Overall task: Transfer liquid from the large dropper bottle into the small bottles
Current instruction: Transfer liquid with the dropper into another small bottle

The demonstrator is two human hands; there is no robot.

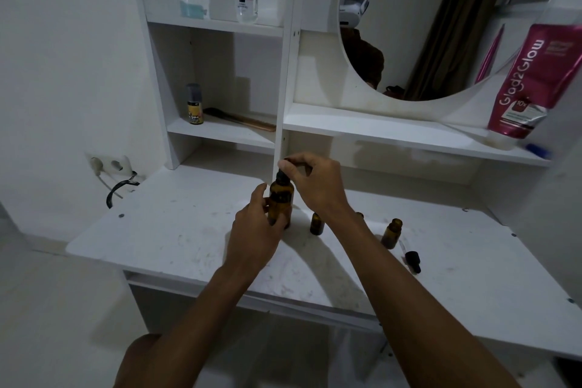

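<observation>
My left hand point(255, 230) grips large dropper bottle point(281, 200); right hand point(315, 186) pinches its cap point(280, 176). Likely drawing liquid; next, dropper rightward into small bottle point(316, 224).

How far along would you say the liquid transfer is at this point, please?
Done: one small bottle stands open, a loose dropper beside it. In hand: the left hand grips the large bottle; the right hand pinches its cap. Left: filling every small bottle; levels are unreadable.
</observation>
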